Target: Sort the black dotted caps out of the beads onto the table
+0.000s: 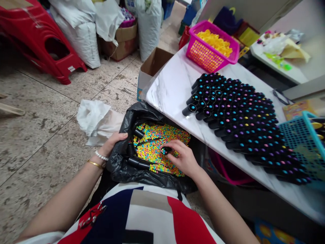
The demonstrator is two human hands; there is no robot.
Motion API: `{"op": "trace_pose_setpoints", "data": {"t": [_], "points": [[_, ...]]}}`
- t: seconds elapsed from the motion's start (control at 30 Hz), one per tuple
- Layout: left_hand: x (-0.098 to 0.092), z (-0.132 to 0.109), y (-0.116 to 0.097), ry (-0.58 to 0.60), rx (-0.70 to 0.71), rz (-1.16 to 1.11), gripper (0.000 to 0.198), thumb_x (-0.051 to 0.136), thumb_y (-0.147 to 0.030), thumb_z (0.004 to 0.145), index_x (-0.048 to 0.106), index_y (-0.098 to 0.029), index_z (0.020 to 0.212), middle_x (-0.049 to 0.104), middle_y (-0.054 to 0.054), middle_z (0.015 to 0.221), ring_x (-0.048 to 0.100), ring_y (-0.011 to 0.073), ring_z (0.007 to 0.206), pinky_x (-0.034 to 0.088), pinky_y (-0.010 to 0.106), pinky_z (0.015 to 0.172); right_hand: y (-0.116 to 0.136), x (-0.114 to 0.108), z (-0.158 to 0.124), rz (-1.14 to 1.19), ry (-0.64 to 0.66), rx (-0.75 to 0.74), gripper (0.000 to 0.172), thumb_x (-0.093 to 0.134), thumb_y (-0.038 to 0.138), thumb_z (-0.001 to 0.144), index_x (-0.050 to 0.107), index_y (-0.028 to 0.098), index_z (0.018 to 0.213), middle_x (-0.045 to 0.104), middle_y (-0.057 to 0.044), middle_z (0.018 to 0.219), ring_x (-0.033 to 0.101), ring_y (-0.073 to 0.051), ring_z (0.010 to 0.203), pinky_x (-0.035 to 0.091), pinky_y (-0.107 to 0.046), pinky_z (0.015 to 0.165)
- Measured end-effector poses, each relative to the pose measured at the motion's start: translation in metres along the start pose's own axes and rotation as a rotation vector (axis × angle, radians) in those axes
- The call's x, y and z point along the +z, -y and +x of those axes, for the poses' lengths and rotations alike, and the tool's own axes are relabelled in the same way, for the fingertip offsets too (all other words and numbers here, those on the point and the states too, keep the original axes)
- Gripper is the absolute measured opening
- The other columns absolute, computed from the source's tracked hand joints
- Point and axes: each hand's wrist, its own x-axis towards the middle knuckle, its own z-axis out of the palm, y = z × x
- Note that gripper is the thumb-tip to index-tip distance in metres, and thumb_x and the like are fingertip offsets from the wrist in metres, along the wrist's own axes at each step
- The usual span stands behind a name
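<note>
A container lined with a black plastic bag (122,173) holds many small coloured beads (149,149). My left hand (111,142) grips the bag's left rim, its thumb on top. Over the beads, my right hand (181,157) pinches a small black tube (166,150) between thumb and fingers. Other black tubes (138,163) lie at the left side of the beads. On the white marbled table (169,84) to the right, many black tubes (228,122) stand packed in rows, with a coloured bead showing in the top of each.
A pink basket of yellow pieces (210,51) stands at the table's back, a turquoise basket (302,145) at its right. An open cardboard box (154,66) is beyond the bag. White plastic (98,118) lies on the floor; red stools (38,37) and white sacks (85,44) are upper left.
</note>
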Motion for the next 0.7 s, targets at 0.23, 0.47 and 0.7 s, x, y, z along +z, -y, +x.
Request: {"op": "trace_pose_setpoints", "data": {"t": [0.23, 0.47, 0.7], "points": [[-0.004, 0.001, 0.003, 0.015, 0.015, 0.021, 0.025, 0.081, -0.038, 0.056, 0.072, -0.017, 0.067, 0.069, 0.002, 0.06, 0.062, 0.0195, 0.054, 0.051, 0.026, 0.05, -0.005, -0.004, -0.008, 0.046, -0.013, 0.045, 0.032, 0.064, 0.014, 0.081, 0.065, 0.025, 0.111, 0.063, -0.006, 0.103, 0.063, -0.02, 0.096, 0.052, -0.035, 0.087], [-0.006, 0.003, 0.002, 0.003, -0.005, 0.062, 0.027, 0.082, -0.038, 0.054, 0.07, -0.017, 0.065, 0.068, 0.001, 0.059, 0.058, 0.0176, 0.051, 0.047, 0.025, 0.046, 0.005, 0.005, -0.011, 0.267, -0.084, 0.227, 0.029, 0.067, 0.02, 0.079, 0.06, 0.023, 0.107, 0.067, -0.003, 0.098, 0.066, -0.018, 0.087, 0.054, -0.033, 0.083], [-0.004, -0.001, 0.002, -0.03, 0.012, 0.056, 0.027, 0.081, -0.037, 0.055, 0.07, -0.018, 0.07, 0.067, 0.001, 0.059, 0.061, 0.0201, 0.055, 0.049, 0.027, 0.052, 0.023, -0.015, -0.005, 0.006, -0.156, 0.078, 0.029, 0.063, 0.017, 0.078, 0.059, 0.023, 0.106, 0.067, -0.003, 0.097, 0.064, -0.018, 0.088, 0.053, -0.032, 0.082]]}}
